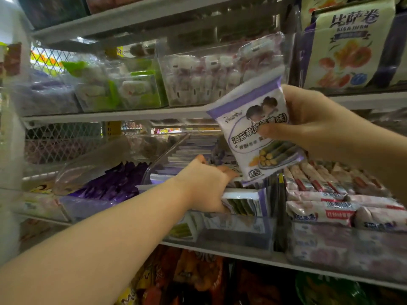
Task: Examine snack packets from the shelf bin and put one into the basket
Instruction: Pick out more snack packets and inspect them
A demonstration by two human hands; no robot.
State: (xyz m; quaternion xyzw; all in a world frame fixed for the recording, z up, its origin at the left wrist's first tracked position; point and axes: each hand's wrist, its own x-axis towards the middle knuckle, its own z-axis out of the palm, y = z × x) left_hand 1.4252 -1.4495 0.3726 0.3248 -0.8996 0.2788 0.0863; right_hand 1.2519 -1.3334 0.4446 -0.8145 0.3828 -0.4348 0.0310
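We log snack packet (253, 137): white, purple borders, cartoon figures, rolled-snack picture at lower corner. Tilted, pinched by right hand (312, 122), thumb across front, held above clear shelf bin (237, 234).
Left hand (204, 186), below-left of right hand, reaches into bin, fingers curled over stacked packets (244, 203); whether it grips one we cannot tell.
Left of left hand: purple packets (114, 183).
Below right hand: pink-white packets (319, 208).
Behind both hands: white store shelves (110, 116).
Above right hand: large cream bag (343, 47).
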